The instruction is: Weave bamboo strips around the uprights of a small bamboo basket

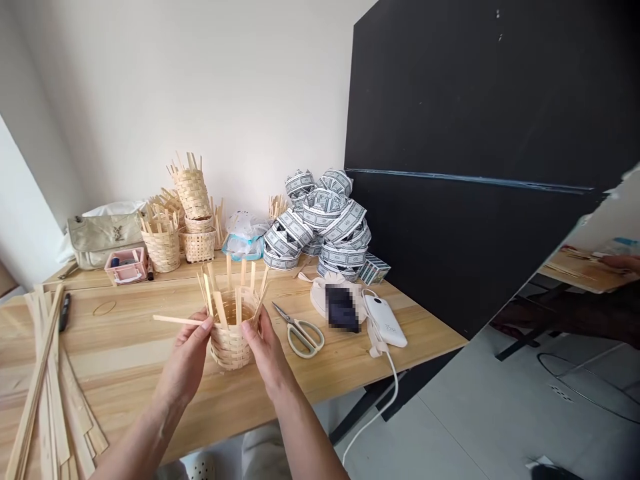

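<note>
Between my two hands, at the front of the wooden table, stands a partly woven basket (231, 350) with upright wooden strips rising from its rim. My left hand (187, 353) pinches a thin wooden strip (173, 320) at the basket's left side; the strip's loose end sticks out to the left. My right hand (266, 347) is wrapped round the basket's right side, its thumb pressed on the near wall close to the rim. The fingers behind the basket are hidden. Scissors (303, 333) with pale handles lie just right of my right hand.
Loose wooden strips (50, 387) lie at the left beside a black marker (65, 312). Woven baskets (189, 193), a pink box (126, 266), a bag (105, 240) and stacked patterned paper bands (320, 220) stand behind. A cabled white power bank (385, 321) lies right, near a black panel (425, 253).
</note>
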Action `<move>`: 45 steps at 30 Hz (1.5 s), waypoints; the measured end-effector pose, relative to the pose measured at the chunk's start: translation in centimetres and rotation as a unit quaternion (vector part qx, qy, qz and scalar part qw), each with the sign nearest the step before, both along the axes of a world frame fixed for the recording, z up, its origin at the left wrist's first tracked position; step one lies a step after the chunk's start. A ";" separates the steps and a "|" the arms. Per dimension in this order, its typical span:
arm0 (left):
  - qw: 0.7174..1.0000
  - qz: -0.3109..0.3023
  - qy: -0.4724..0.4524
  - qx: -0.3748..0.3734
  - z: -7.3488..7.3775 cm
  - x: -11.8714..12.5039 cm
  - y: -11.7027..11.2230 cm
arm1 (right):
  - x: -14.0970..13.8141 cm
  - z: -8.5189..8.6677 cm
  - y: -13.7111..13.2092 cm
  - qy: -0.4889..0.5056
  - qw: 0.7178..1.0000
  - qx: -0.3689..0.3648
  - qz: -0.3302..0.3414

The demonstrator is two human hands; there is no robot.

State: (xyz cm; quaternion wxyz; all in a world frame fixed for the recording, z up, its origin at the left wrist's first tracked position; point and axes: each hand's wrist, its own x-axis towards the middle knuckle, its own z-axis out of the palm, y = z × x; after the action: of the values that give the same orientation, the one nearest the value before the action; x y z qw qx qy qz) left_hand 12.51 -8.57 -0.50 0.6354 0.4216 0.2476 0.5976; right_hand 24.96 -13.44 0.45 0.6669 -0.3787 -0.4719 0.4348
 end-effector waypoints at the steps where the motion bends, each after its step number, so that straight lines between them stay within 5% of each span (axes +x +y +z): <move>1: 1.000 -0.001 -0.003 -0.005 -0.1 -0.3 -0.2 | -0.3 -0.1 -0.2 -0.008 1.000 -0.009 -0.003; 7: 1.000 -0.005 -0.005 -0.010 -0.9 -2.4 -1.3 | -2.2 -0.4 -1.0 -0.019 0.999 -0.039 -0.024; 15: 1.000 0.009 0.024 -0.015 -1.0 -3.7 -2.1 | -2.9 -0.3 -1.5 0.047 0.995 0.007 0.090; 19: 0.997 0.014 0.074 -0.010 -0.7 -3.6 -2.8 | -2.9 -0.1 -1.7 0.042 0.996 0.002 0.073; 27: 0.982 0.115 0.150 0.016 -1.0 -3.5 -3.4 | -3.4 0.7 -2.0 0.040 0.997 -0.034 0.050; 45: 0.972 0.111 0.195 0.064 -0.7 -3.4 -4.4 | -2.2 -0.8 -1.2 0.042 0.997 -0.042 0.047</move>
State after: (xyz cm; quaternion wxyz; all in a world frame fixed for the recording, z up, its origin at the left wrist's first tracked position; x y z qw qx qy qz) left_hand 9.10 -12.96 -1.21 0.4762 0.5399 0.3730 0.5853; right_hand 22.74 -14.69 -0.39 0.6485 -0.3653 -0.4420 0.5007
